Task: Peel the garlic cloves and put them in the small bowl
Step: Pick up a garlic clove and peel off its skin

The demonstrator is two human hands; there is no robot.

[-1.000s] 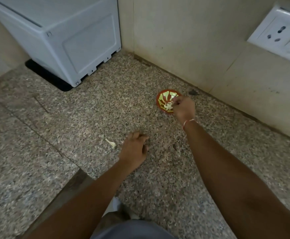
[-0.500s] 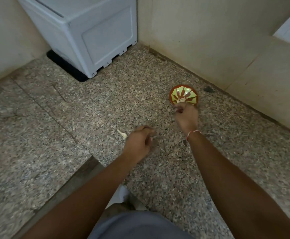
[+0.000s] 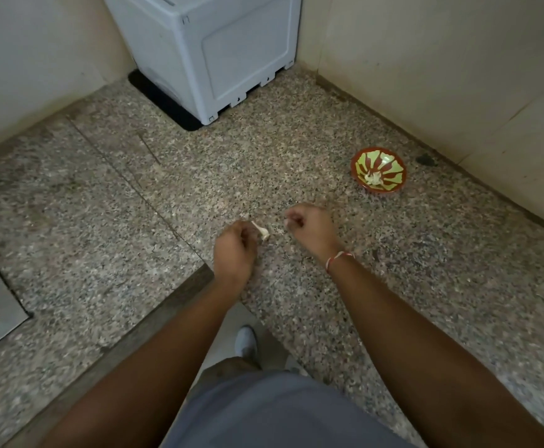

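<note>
A small pale garlic clove with a thin dry stem (image 3: 261, 230) lies on the speckled granite bench (image 3: 135, 221), touching the curled fingers of the left hand (image 3: 234, 250), at about seven o'clock from the red and green patterned small bowl (image 3: 378, 169). Whether these fingers pinch it already, I cannot tell. The right hand (image 3: 311, 225) is curled on nothing visible; the clove looks light, firm and a little slippery, so I would hold its thick body, not the brittle stem.

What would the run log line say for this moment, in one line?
left hand: holds garlic piece | right hand: curled, contents unclear | small bowl: garlic inside, apart from both hands | surface: granite counter
</note>
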